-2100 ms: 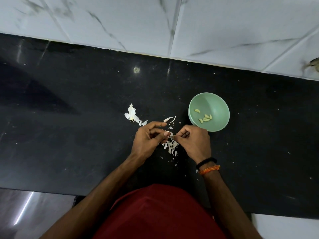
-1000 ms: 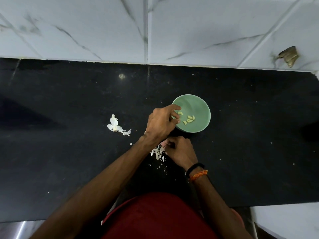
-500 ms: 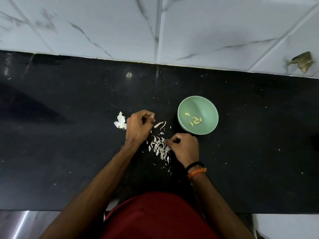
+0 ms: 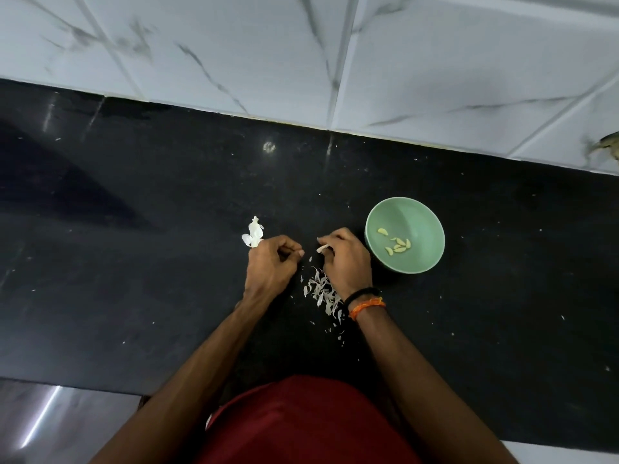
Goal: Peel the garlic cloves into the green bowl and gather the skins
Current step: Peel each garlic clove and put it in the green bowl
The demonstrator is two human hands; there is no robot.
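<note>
The green bowl (image 4: 398,212) stands on the black counter, right of my hands, with several peeled garlic cloves (image 4: 398,245) inside. My right hand (image 4: 346,262) sits just left of the bowl and pinches a pale sliver of garlic skin (image 4: 322,248) at its fingertips. My left hand (image 4: 269,264) is curled, thumb against forefinger, and nothing shows between them. A loose pile of skins (image 4: 321,291) lies between my wrists. A white papery garlic remnant (image 4: 253,233) lies just beyond my left knuckles.
The black counter (image 4: 134,262) runs the full width, speckled with small skin flecks. White marble wall tiles (image 4: 234,55) rise behind it. The counter's near edge is by my red shirt (image 4: 301,426).
My left hand dropped a clove in the bowl, then drew back left beside the white remnant. My right hand moved up from the skin pile and picked up a skin sliver.
</note>
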